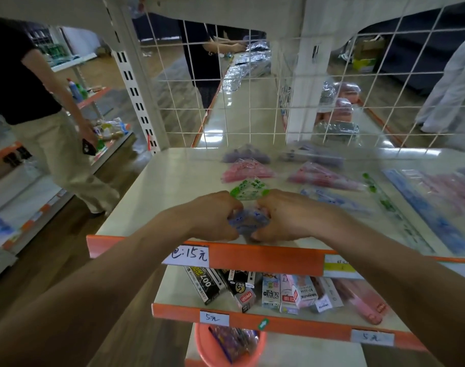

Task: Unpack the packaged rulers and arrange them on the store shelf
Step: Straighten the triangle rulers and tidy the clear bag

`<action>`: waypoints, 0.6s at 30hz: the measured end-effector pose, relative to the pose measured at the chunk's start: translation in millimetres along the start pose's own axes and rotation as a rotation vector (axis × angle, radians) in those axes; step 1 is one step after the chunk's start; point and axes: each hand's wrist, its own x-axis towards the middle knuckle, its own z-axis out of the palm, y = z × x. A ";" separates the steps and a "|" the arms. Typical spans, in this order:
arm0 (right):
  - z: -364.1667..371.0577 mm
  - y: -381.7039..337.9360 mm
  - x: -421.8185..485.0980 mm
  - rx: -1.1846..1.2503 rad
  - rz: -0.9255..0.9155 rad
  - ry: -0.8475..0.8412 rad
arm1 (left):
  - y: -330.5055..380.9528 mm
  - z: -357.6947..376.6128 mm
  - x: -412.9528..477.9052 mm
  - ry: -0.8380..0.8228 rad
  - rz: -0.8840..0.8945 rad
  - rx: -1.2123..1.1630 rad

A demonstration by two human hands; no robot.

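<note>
While both hands point(213, 215) point(284, 215) pinch the blue packet point(248, 221) over the shelf point(160, 192), they likely pull it open.

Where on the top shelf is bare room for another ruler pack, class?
The left side of the top shelf, from its edge to the green pack and pink pack, is bare. The right half, with long rulers, is crowded.
</note>
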 end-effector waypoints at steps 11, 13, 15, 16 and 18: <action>-17.4 13.6 -0.6 0.079 0.008 -0.114 | -6.0 -4.6 -1.5 -0.031 -0.035 -0.080; -25.8 23.0 -5.8 0.136 0.022 -0.069 | -13.1 -7.8 -5.1 -0.030 -0.058 -0.125; -27.2 28.0 -9.4 0.160 0.040 -0.056 | -16.7 -7.8 -7.3 -0.033 -0.065 -0.125; -25.7 28.3 -10.0 0.153 0.050 -0.070 | -16.1 -7.0 -7.8 -0.035 -0.063 -0.118; -21.3 22.9 -12.2 0.108 0.059 -0.097 | -11.9 -4.7 -7.2 -0.029 -0.048 -0.085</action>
